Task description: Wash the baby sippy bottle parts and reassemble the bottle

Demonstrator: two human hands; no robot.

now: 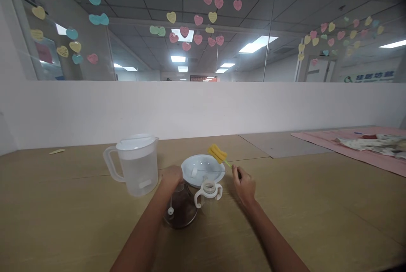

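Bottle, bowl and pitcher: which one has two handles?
The small bottle in front of the bowl: it has one on each side; the pitcher has just one, the bowl shows none.

Noted: cloudy satin plastic on jug (138,174); smooth gloss on bowl (206,162); smooth white plastic on bottle handles (196,198); matt, foam-like sponge (217,153); glossy dark vessel (183,212); matt, wood-like tabletop (292,208); creased cloth (368,146).

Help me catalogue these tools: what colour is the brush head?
The brush head is yellow, showing best in the head-camera view.
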